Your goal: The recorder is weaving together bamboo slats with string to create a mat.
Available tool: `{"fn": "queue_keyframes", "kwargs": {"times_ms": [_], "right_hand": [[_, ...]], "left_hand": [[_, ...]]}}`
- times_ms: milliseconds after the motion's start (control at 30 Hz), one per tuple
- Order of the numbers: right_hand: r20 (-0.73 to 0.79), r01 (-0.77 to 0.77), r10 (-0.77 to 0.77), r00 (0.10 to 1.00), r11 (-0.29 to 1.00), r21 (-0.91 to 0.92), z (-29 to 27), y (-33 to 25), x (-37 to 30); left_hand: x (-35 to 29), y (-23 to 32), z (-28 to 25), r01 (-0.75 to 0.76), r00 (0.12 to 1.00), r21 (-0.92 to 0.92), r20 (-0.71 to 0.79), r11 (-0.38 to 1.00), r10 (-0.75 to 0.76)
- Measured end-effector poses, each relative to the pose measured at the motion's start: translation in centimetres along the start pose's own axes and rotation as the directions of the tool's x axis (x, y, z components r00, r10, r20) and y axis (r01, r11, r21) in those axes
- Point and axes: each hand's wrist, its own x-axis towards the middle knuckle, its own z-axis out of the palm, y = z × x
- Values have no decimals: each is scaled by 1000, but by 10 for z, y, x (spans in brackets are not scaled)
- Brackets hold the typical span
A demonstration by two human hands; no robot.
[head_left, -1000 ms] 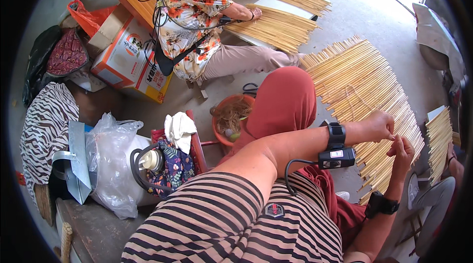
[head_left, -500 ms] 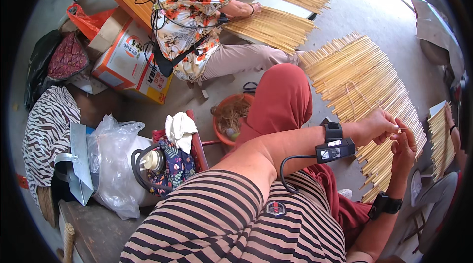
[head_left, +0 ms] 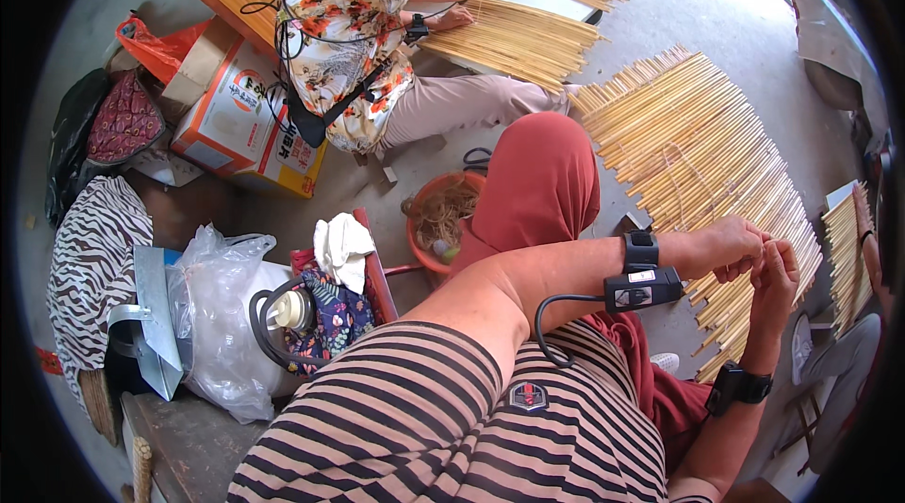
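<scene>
My left hand reaches across to the right, its fingers pinched. My right hand meets it there, thumb and fingers also pressed together. Whatever lies between the fingertips is too small to make out. Both hands are above the near right part of a mat of thin yellow stalks, laid side by side. Loose pale cord runs over the stalks in the middle of the mat. Black bands sit on both wrists, and a small black box with a cable is strapped to my left forearm.
A seated person works at another stalk mat at the far side. Another person's hand shows by a mat at the right edge. An orange basin of fibres stands left of my knee; bags and a carton lie farther left.
My hands have come together and slightly lower; the right fingers, more spread before, are now pinched beside the left ones. The far person's hands have moved apart over their mat.
</scene>
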Motion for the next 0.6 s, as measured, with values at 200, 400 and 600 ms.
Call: {"fn": "queue_keyframes", "kwargs": {"times_ms": [200,400,600], "right_hand": [[-51,30,-37,998,991,-129,32,-10,-8],[-22,14,-16,1000,996,-91,11,-1,-7],[-199,240,-229,953,970,34,-51,-5,12]], "left_hand": [[-4,1,0,-2,999,-87,-50,996,-3],[7,-9,-7,85,996,-8,-30,996,-85],[11,-23,-24,116,993,302,-47,946,-107]]}}
